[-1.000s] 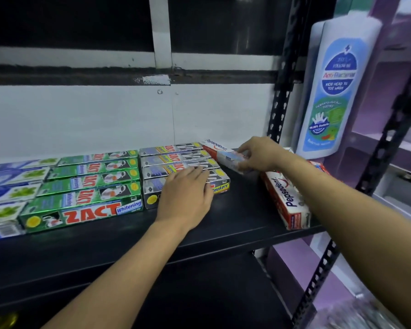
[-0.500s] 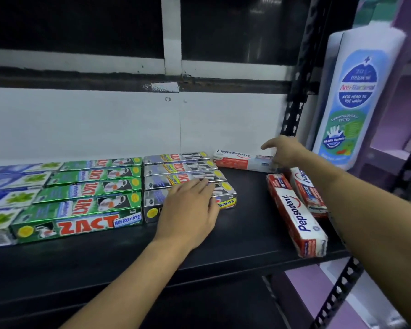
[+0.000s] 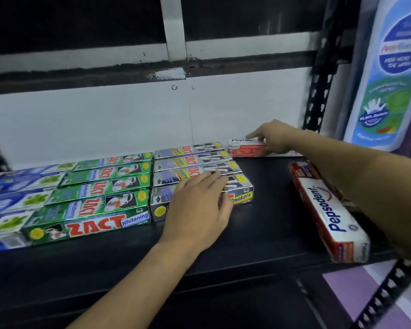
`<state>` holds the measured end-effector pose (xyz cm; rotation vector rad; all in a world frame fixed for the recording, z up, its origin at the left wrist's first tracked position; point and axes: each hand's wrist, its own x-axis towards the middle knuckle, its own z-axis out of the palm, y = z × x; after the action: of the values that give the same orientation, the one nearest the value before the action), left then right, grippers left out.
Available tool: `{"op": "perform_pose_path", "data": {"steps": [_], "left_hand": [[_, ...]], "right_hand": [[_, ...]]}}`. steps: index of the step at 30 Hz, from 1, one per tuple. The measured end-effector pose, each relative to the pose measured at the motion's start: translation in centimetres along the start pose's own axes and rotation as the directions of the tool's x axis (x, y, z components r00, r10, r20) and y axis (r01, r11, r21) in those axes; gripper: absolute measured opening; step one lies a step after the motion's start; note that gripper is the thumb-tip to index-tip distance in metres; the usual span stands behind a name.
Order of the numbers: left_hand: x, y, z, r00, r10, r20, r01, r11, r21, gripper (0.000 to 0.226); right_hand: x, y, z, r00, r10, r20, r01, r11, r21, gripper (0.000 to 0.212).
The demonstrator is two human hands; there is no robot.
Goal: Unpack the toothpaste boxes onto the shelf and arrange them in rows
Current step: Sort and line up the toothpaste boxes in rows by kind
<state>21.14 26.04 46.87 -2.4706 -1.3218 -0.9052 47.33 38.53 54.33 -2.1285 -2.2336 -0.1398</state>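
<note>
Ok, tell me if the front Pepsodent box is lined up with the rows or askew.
Askew: the front Pepsodent box points front to back, while the Zact boxes run sideways.

bare black shelf (image 3: 266,186) runs open between the silver smokers boxes (image 3: 190,150) and the angled pepsodent box (image 3: 328,214), and along the front edge. the lane's far end is blocked by the back pepsodent box (image 3: 244,150); green zact rows (image 3: 100,198) fill the left, slotted post (image 3: 318,96) fences the right.
</note>
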Motion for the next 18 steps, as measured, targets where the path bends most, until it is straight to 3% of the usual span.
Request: {"op": "perform_pose_path", "data": {"steps": [12, 18], "left_hand": [[0.0, -0.1, 0.2, 0.999, -0.002, 0.038, 0.003, 1.0, -0.017, 0.051], [0.1, -0.1, 0.2, 0.999, -0.007, 0.042, 0.007, 1.0, -0.011, 0.043]], "right_hand": [[1.5, -0.3, 1.2, 0.989, -0.08, -0.124, 0.078, 0.997, -0.015, 0.059], [1.7, -0.5, 1.4, 0.988, -0.079, -0.132, 0.074, 0.996, -0.044, 0.058]]}}
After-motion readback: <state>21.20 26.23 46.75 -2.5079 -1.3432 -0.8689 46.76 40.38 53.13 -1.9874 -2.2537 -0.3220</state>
